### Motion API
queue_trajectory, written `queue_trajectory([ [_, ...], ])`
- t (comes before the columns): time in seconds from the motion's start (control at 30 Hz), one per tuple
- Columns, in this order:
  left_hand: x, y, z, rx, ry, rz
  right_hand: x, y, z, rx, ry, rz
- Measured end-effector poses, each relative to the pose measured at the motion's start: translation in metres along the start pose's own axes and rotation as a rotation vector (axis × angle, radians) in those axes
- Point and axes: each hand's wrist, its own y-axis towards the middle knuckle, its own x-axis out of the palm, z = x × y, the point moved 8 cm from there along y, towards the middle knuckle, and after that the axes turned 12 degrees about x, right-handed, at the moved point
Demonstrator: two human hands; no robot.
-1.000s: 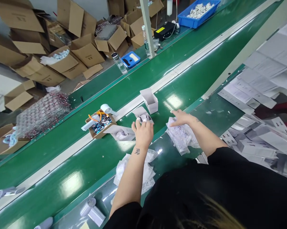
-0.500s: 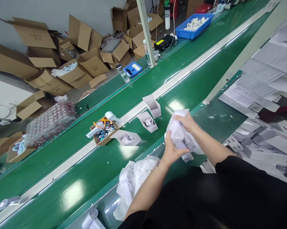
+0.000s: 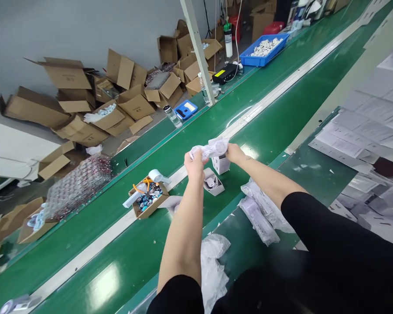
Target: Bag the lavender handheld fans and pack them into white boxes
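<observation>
Both hands hold a whitish item in a clear plastic bag (image 3: 211,149) above the green belt. My left hand (image 3: 195,165) grips its left end, and my right hand (image 3: 234,153) its right end. Exactly what is inside the bag I cannot make out. Below it stand two white boxes: an open box (image 3: 215,188) with a white item inside, and another box (image 3: 221,165) partly covered by the bag. A third white box (image 3: 170,202) is mostly hidden behind my left forearm. Bagged items (image 3: 259,220) lie on the ledge beneath my right arm.
A small carton (image 3: 149,208) of blue and dark parts with orange-handled pliers sits on the belt's middle rail. Crumpled plastic bags (image 3: 212,266) lie near my body. White printed boxes (image 3: 366,192) are piled at right. A post (image 3: 198,52) rises beyond the belt, near a blue tray (image 3: 263,50).
My left hand left the open box and joined my right at the bagged items on the ledge. Both hands have since lifted one bagged item forward over the boxes.
</observation>
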Motion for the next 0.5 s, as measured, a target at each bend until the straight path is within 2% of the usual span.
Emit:
queue_trajectory([
  [0.13,0.045,-0.003,0.016,0.225,0.168,-0.156,-0.012,0.007,0.031,0.082,-0.062,0.122],
  [0.27,0.087,-0.006,0.022,0.277,0.308,-0.321,-0.026,0.009,0.064,0.074,-0.07,0.169],
  [0.4,0.124,-0.011,0.031,0.51,0.858,-0.453,-0.039,0.006,0.083,-0.011,0.034,0.218],
  [0.5,0.155,-0.021,0.025,0.595,1.183,-0.691,-0.045,0.001,0.087,-0.101,0.149,0.278],
])
